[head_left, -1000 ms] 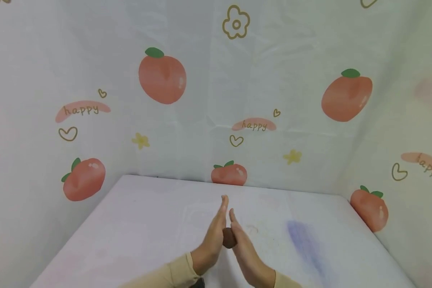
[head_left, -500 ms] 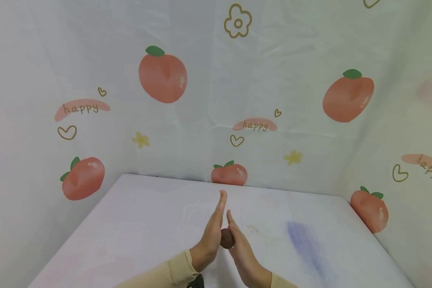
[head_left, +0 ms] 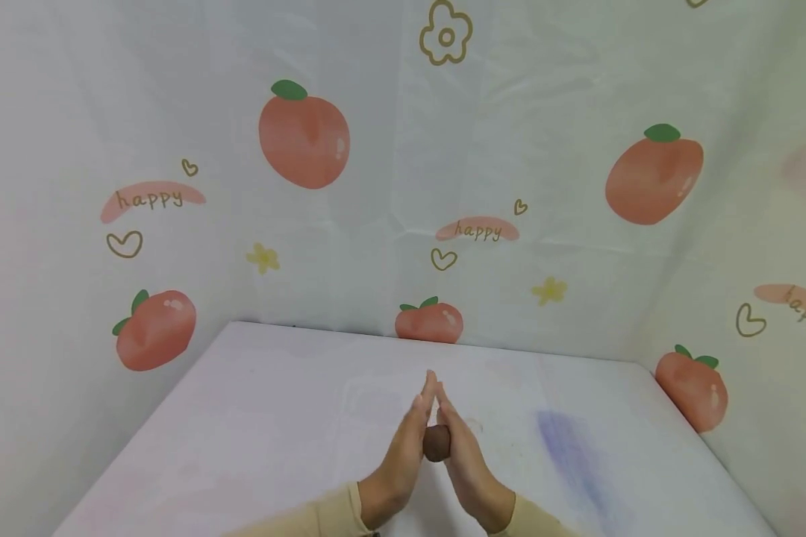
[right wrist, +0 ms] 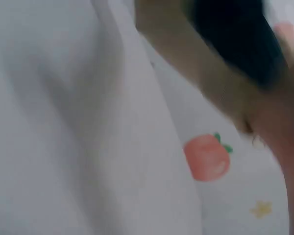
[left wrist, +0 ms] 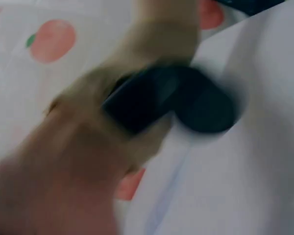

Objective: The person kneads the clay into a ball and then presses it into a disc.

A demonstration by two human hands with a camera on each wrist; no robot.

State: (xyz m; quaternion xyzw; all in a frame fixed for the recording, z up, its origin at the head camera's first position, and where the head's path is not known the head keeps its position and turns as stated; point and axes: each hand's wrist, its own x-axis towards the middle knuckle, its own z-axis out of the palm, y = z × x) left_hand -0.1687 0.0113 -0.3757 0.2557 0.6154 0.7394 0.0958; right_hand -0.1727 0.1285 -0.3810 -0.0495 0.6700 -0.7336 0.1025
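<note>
A small dark brown ball (head_left: 436,443) sits between the two palms in the head view, above the white table. My left hand (head_left: 403,451) presses on it from the left, its fingers straight and pointing away. From the right, the palm of my right hand (head_left: 469,464) presses the ball too, with its fingers also straight. The fingertips of both hands lean close together beyond the ball. What the ball is made of cannot be told. Both wrist views are blurred; they show part of a hand, a tan sleeve (left wrist: 159,41) and a dark device (left wrist: 171,95), without the ball.
The white tabletop (head_left: 269,418) carries a faint blue-purple smear (head_left: 574,455) to the right of the hands. A pale curtain (head_left: 369,186) printed with peaches, hearts and flowers stands behind the table and along both sides.
The palms have shifted against each other: the left fingertips came back and right, the right ones slightly forward, so they are nearly level. The ball moved slightly right between them.
</note>
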